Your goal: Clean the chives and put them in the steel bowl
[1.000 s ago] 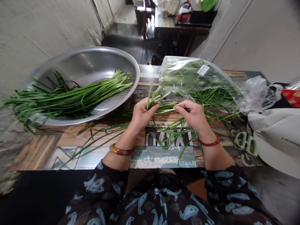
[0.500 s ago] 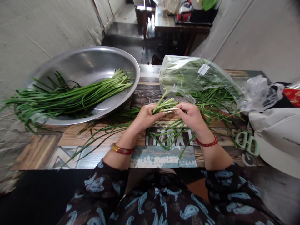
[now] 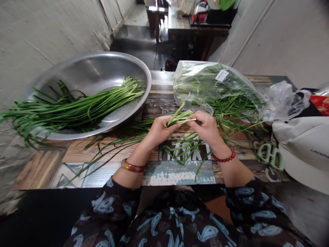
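Note:
My left hand is wrapped round a small bunch of green chives, whose pale stem ends point right and whose leaves trail left over the table. Beside it, my right hand pinches the stem ends at the bunch's right side. Loose green pieces lie below and between the hands. On the left, a large metal bowl holds a thick bundle of chives with leaves hanging over its rim. Behind my right hand lies a clear plastic bag with more greens inside.
The patterned wooden table has scissors with pale green handles at the right, beside a white cap. A crumpled plastic bag lies behind the cap. Farther off stands another table with items on it.
My right hand has shifted slightly left along the stem ends. My left hand keeps its hold on the bunch. The whole view has shifted very slightly.

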`<action>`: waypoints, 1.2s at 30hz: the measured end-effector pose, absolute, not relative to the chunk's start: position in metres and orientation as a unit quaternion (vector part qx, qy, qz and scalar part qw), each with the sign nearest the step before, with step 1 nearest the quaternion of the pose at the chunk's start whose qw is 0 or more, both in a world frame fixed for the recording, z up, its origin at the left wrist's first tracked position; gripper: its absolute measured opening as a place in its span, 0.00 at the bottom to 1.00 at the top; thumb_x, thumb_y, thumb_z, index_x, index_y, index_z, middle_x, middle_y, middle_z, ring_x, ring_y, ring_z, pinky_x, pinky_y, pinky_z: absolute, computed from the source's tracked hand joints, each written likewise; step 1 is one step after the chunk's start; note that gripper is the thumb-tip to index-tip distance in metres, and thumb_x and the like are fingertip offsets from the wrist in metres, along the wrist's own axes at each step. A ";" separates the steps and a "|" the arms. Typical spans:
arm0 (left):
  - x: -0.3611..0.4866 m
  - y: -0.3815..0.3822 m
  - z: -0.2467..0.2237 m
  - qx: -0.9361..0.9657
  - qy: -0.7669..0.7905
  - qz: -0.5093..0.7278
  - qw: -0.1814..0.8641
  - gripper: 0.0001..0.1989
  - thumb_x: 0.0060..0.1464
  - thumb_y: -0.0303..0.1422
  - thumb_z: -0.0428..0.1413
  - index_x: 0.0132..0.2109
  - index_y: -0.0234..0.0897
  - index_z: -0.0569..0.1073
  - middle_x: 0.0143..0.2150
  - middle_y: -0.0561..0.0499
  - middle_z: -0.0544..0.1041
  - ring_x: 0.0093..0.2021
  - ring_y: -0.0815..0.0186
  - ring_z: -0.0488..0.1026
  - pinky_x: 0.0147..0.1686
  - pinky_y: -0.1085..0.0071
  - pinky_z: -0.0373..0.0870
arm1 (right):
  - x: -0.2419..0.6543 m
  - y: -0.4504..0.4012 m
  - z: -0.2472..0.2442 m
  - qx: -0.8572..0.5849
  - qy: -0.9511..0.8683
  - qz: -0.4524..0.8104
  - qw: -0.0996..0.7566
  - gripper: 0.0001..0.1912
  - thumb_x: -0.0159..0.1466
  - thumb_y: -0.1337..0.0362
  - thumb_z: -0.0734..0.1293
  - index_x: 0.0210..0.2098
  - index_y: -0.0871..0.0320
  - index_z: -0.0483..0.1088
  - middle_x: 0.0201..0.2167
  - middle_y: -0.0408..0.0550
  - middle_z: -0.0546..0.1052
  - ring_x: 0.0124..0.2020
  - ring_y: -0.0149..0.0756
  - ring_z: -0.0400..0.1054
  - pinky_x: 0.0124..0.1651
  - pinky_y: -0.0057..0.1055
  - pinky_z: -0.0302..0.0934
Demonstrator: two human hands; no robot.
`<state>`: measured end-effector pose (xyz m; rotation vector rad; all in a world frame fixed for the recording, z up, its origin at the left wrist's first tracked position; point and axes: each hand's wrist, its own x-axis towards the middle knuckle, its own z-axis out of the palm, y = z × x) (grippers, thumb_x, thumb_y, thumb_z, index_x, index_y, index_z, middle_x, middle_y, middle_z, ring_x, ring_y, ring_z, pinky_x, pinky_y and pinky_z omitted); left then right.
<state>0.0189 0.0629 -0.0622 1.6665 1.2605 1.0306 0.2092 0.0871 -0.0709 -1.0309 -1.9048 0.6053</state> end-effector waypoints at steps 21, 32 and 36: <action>0.013 0.065 -0.060 0.633 0.493 0.387 0.455 0.15 0.52 0.42 0.60 0.27 0.33 0.73 0.23 0.55 0.69 0.25 0.71 0.63 0.27 0.75 0.58 | 0.214 0.091 -0.068 -0.416 -0.795 0.176 0.405 0.08 0.64 0.61 0.67 0.28 0.54 0.73 0.29 0.46 0.77 0.35 0.39 0.70 0.43 0.36 0.64; 0.011 0.065 -0.054 0.624 0.481 0.441 0.429 0.14 0.56 0.37 0.57 0.26 0.33 0.73 0.25 0.52 0.73 0.24 0.72 0.64 0.26 0.75 0.58 | 0.230 0.102 -0.077 -0.489 -0.597 0.323 0.548 0.21 0.68 0.48 0.60 0.30 0.56 0.72 0.24 0.43 0.72 0.26 0.30 0.66 0.32 0.28 0.62; 0.009 0.063 -0.049 0.583 0.478 0.451 0.477 0.15 0.54 0.40 0.59 0.28 0.33 0.74 0.24 0.52 0.74 0.21 0.74 0.60 0.23 0.75 0.56 | 0.215 0.093 -0.078 -0.425 -0.647 0.418 0.475 0.19 0.65 0.47 0.65 0.35 0.57 0.75 0.29 0.44 0.76 0.30 0.30 0.70 0.36 0.29 0.65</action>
